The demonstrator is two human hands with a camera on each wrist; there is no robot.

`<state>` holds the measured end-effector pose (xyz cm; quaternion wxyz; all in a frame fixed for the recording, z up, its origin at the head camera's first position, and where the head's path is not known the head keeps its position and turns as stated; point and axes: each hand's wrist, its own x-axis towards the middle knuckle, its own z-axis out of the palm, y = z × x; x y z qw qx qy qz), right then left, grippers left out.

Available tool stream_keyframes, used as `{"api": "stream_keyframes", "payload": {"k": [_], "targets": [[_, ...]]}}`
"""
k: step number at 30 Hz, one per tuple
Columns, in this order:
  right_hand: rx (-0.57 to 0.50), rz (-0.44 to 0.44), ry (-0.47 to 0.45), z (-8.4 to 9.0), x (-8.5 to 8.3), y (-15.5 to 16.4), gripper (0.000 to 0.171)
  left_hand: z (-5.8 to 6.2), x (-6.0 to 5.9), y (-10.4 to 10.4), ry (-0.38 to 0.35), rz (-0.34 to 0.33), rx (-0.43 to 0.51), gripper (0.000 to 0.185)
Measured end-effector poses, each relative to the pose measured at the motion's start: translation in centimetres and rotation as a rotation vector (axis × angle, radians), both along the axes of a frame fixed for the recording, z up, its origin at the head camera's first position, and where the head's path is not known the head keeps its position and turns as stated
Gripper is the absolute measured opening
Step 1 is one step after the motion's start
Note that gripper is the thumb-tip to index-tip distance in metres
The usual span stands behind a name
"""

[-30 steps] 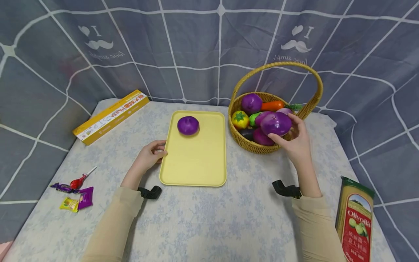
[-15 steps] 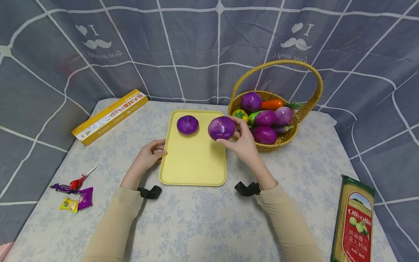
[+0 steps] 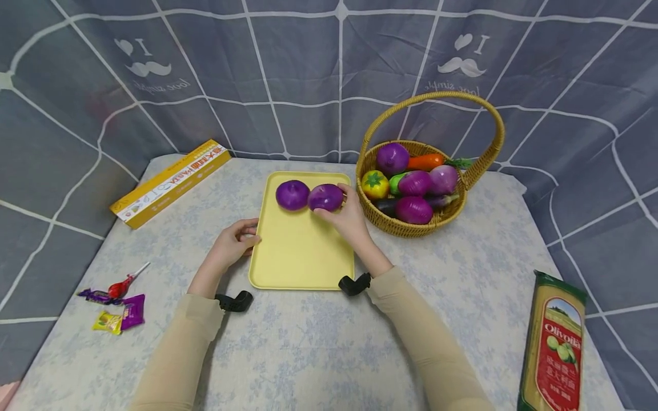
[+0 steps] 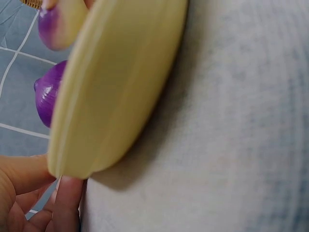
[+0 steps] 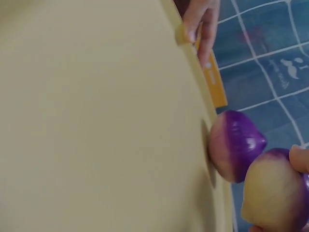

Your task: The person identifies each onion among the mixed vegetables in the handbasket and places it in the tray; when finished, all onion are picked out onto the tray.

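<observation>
A smooth, pale yellow rectangular plastic tray [image 3: 303,251] with rounded corners lies on a blue-flowered cloth [image 3: 319,342]. At its far end two glossy purple toy onions sit side by side: the left onion [image 3: 292,194] stands free, while the right hand [image 3: 349,220], arm stretched across the tray, cups its fingers round the right onion [image 3: 325,197], which rests on or just above the tray. The left hand [image 3: 232,246] grips the tray's left rim between curled fingers and thumb. A woven wicker basket [image 3: 411,225] of toy vegetables stands just to the right.
</observation>
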<state>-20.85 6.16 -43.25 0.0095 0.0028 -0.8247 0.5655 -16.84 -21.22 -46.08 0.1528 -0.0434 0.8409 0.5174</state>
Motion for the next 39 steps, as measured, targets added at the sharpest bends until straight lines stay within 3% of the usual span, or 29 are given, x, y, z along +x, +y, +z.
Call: {"api": "stream_keyframes", "payload": {"k": [11,18,27,32,39], "targets": [[0.081,-0.125,-0.093,-1.6,-2.1,-1.7,0.084,0.1,0.1,0.0,0.005,-0.005,-0.01,0.054],[0.127,-0.129,-0.044,-2.1,-2.5,-1.7,0.089,0.1,0.1,0.1,0.006,0.003,-0.019,0.054],[0.115,-0.117,-0.053,-2.0,-2.2,-1.3,0.091,-0.1,0.0,0.1,0.009,0.014,-0.014,0.054],[0.136,-0.135,-0.045,-0.7,-1.2,-0.9,0.08,-0.2,0.0,0.1,0.012,0.011,-0.01,0.053],[0.074,-0.136,0.035,3.7,2.1,0.7,0.054,-0.2,0.0,0.1,0.014,0.008,-0.013,0.053]]}}
